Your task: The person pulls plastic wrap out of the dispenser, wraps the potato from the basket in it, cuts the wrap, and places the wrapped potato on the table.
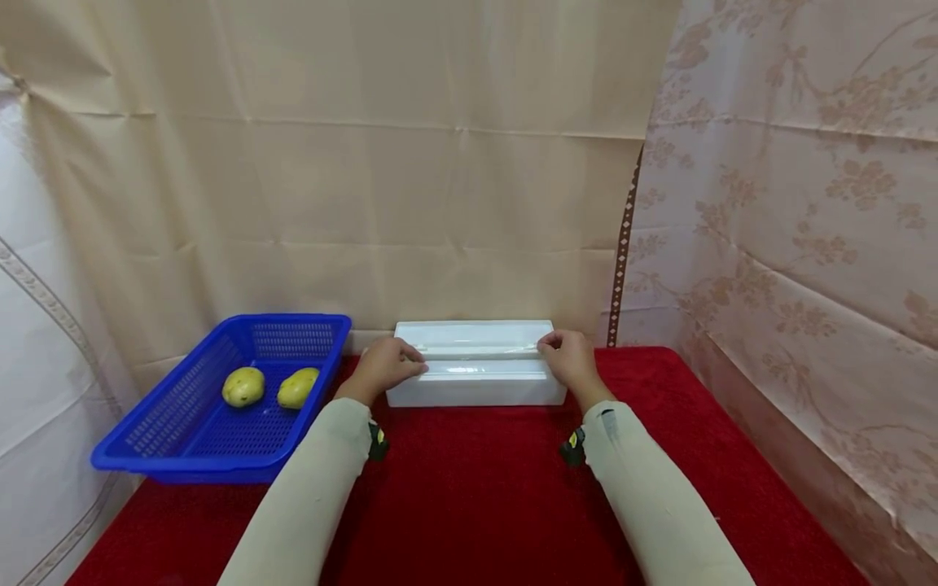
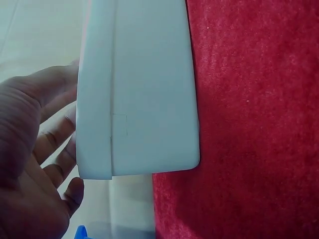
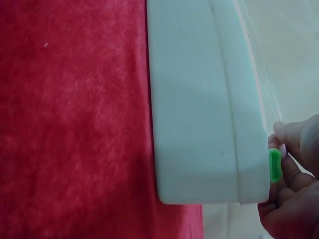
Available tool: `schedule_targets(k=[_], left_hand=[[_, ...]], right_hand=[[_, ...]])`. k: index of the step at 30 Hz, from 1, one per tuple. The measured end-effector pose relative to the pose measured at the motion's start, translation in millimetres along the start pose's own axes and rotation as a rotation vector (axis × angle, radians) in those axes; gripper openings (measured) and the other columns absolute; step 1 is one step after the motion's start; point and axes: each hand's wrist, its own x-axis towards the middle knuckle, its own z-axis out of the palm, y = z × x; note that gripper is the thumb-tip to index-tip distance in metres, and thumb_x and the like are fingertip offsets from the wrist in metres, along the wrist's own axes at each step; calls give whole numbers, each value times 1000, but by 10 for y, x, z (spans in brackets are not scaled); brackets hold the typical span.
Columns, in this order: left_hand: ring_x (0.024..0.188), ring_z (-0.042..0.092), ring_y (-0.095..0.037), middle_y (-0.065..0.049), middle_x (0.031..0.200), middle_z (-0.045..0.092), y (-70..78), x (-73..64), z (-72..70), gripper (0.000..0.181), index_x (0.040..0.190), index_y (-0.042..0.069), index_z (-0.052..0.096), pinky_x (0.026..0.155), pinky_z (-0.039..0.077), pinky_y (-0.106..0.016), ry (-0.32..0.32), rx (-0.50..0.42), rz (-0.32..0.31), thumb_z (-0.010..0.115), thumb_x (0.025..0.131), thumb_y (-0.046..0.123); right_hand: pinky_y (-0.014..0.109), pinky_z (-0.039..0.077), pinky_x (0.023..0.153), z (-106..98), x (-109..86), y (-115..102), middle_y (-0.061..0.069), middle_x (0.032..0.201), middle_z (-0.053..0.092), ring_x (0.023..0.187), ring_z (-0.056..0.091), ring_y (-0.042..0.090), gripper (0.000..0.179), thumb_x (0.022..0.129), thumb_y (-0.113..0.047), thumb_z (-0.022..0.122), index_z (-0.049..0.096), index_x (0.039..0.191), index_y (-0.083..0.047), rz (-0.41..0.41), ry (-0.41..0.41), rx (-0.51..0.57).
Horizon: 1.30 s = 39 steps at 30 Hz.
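A long white cling film dispenser [image 1: 476, 392] lies crosswise on the red cloth, its lid [image 1: 472, 332] raised at the back. Clear cling film shows as shiny streaks along its top. At the left end, my left hand [image 1: 386, 365] pinches the film's edge between thumb and fingers; the left wrist view hides the fingertips behind the dispenser. My right hand [image 1: 568, 360] pinches the film at the right end, with thumb and forefinger meeting. Next to those fingers a small green piece [image 3: 275, 165] sticks out from the dispenser.
A blue plastic basket [image 1: 198, 464] stands on the left, holding two yellowish potatoes, one potato [image 1: 243, 387] left of the other potato [image 1: 297, 388]. Red cloth [image 1: 476, 496] covers the table. Beige curtain [image 1: 410, 203] hangs right behind the dispenser, and a flowered curtain [image 1: 821, 244] on the right.
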Motion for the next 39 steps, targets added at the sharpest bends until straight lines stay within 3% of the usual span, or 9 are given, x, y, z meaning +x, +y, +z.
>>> schedule_targets(k=[8,14,19,25,28,31,34,39], left_hand=[[88,60,-14,6,95,71,34,14,1,15,87,28,76,82,42,-39,11,66,26,73,80,40],[85,60,-13,8,92,70,86,51,38,10,88,25,75,84,37,-42,34,214,106,69,86,33],[85,60,-15,6,89,68,122,77,57,9,88,21,71,82,36,-41,50,272,116,65,90,28],[85,60,-17,4,87,67,80,69,64,9,92,18,66,85,36,-40,87,211,114,62,91,26],[81,59,-14,6,84,66,34,32,24,13,89,21,66,84,37,-38,63,115,95,68,87,34],[73,57,-13,7,77,65,-10,6,-7,20,80,23,68,74,42,-35,45,47,55,75,78,41],[65,55,-13,9,69,64,-25,9,-14,21,72,24,69,61,43,-32,46,60,22,78,74,44],[64,55,-10,13,67,65,13,53,-14,19,72,27,74,61,41,-32,47,171,14,79,73,45]], right_hand=[[40,44,84,30,52,-69,9,93,68,91,58,26,15,91,-21,62,70,92,-10,69,0,-9],[38,44,83,13,72,-68,9,92,69,88,59,25,14,91,-20,62,70,92,-9,55,9,-14],[38,43,81,-16,64,-77,10,91,68,87,59,25,14,91,-19,62,69,92,-8,33,6,-13],[38,43,83,-9,56,-79,9,93,67,89,58,25,14,92,-21,61,68,93,-9,41,-14,-31],[38,43,83,0,47,-77,9,94,66,89,57,25,14,92,-21,60,68,93,-10,43,-25,-36],[38,43,82,9,37,-71,9,93,67,89,58,25,14,92,-21,61,68,93,-9,32,-26,-33],[37,43,81,19,34,-62,9,91,67,87,58,25,13,91,-19,62,69,92,-8,18,-19,-25],[37,43,80,22,34,-63,10,90,67,86,58,25,12,91,-19,62,68,91,-8,15,-11,-25]])
